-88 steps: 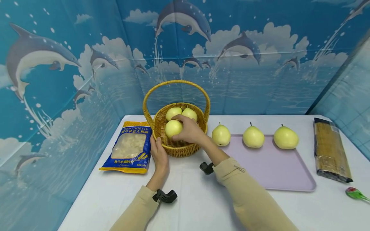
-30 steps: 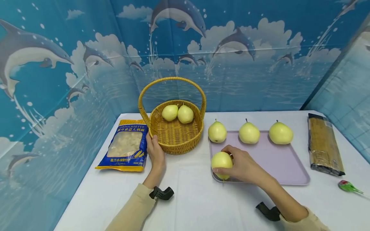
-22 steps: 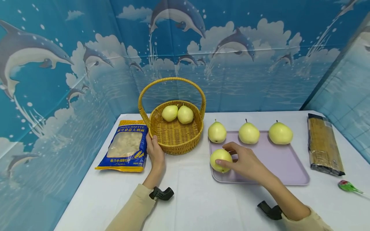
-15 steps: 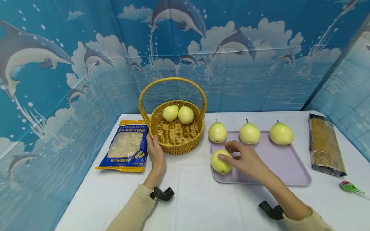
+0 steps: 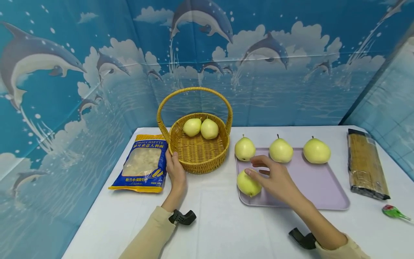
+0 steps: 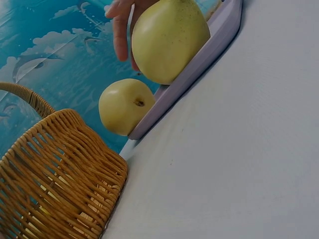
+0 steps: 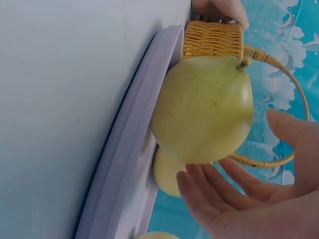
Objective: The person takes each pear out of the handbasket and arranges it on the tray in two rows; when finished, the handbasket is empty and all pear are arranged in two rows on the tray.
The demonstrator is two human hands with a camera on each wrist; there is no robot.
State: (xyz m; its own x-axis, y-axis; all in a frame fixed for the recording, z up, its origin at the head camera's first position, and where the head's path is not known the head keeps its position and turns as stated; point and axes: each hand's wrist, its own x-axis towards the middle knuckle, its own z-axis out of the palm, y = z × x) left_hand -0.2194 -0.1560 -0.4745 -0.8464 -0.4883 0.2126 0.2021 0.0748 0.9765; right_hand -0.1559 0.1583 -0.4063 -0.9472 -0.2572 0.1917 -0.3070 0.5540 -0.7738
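My left hand [image 5: 177, 174] holds the near left side of a yellow wicker basket [image 5: 203, 167], thumb at the rim. Inside the basket lie two yellow-green pears [image 5: 192, 127]. Over the lilac tray [image 5: 310, 190], my right hand [image 5: 278, 180] is spread beside a pear [image 5: 248, 183] in the tray's near left corner. The right wrist view shows its fingers [image 7: 199, 199] apart from that pear [image 7: 204, 109], holding nothing. Three more pears [image 5: 281, 151] stand in a row along the tray's far edge, stems up.
A blue and yellow bag of orecchiette pasta [image 5: 142, 163] lies left of the basket, close to my left hand. At the far right are a pack of long pasta [image 5: 368, 163] and a green and red wrapped lollipop [image 5: 392, 211]. A dolphin-print curtain [image 5: 268, 90] hangs behind the white table.
My right hand has carried a pear from the basket to the tray's near left corner, set it down and let go, its fingers drawing away. The left hand stays at the basket.
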